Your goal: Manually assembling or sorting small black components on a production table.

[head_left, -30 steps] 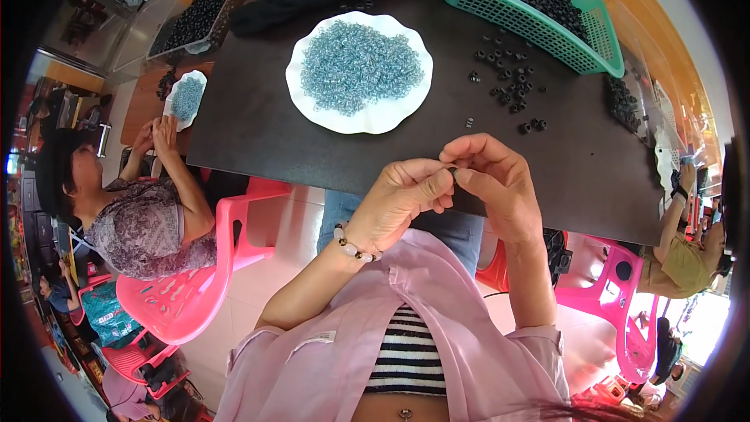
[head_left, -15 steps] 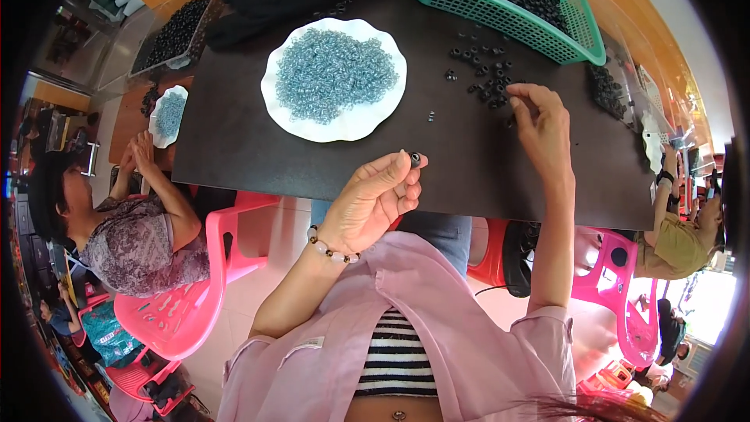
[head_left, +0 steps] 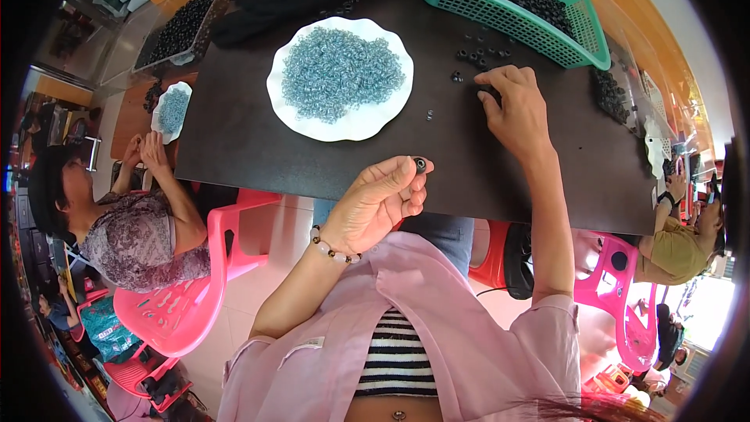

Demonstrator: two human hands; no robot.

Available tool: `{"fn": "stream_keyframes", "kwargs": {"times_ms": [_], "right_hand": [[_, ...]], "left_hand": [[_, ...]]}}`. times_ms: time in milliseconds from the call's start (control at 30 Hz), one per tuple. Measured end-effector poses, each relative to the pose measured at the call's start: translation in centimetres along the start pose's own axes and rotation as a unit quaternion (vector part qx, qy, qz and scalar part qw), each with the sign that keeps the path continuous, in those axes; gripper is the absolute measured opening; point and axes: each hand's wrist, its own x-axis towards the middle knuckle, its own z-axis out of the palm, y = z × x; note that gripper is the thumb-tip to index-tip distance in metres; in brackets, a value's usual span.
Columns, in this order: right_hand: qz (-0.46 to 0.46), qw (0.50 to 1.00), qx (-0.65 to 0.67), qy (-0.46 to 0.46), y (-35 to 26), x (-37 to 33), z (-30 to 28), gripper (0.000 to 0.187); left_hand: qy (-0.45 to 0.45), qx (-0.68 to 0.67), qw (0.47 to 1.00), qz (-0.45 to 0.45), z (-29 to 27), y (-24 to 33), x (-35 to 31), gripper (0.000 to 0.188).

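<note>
Pinches black bead point(head_left: 421, 165) in left grip point(head_left: 372, 202), nearside of plate point(head_left: 344, 134). Has right grip point(head_left: 516, 113) half-curled at loose beads point(head_left: 473, 57), right of plate; can't tell hold.

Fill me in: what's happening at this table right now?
The person's left hand holds a small black ring-shaped piece between thumb and fingers, just past the table's near edge. The right hand is down at the loose black pieces on the dark table; whether it grips one is unclear. A wavy-edged white plate of clear bluish pieces stands to the left, and a green basket of black pieces sits farther back, right.
</note>
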Motion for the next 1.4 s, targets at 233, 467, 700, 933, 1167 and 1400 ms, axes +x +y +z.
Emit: {"fn": "stream_keyframes", "kwargs": {"times_ms": [233, 467, 700, 933, 1167, 1400], "right_hand": [[0.024, 0.997, 0.069, -0.005, -0.5, 0.5, 0.0, 0.015], [0.208, 0.833, 0.510, -0.044, -5.8, -3.1, -4.0, 0.021], [0.192, 0.776, 0.600, -0.022, -7.9, -7.9, -2.0, 0.019], [0.189, 0.721, 0.666, 0.000, -8.6, -9.1, -1.1, 0.014], [0.186, 0.716, 0.673, 0.016, -9.3, -9.7, -0.6, 0.013], [0.161, 0.756, 0.633, 0.045, -9.3, -9.9, -0.7, 0.011]], "left_hand": [[0.009, 0.008, 1.000, -0.007, 0.1, 0.1, 0.0, 0.029], [0.010, 0.030, 0.999, -0.006, 0.6, -0.2, -0.2, 0.030], [0.023, 0.073, 0.997, 0.017, 0.9, -1.0, -0.9, 0.029], [0.006, 0.090, 0.995, 0.030, 0.6, -1.5, -1.3, 0.027], [0.032, 0.118, 0.991, 0.044, 0.7, -1.9, -1.7, 0.025], [0.030, 0.158, 0.985, 0.066, 0.8, -1.9, -1.8, 0.024]]}}
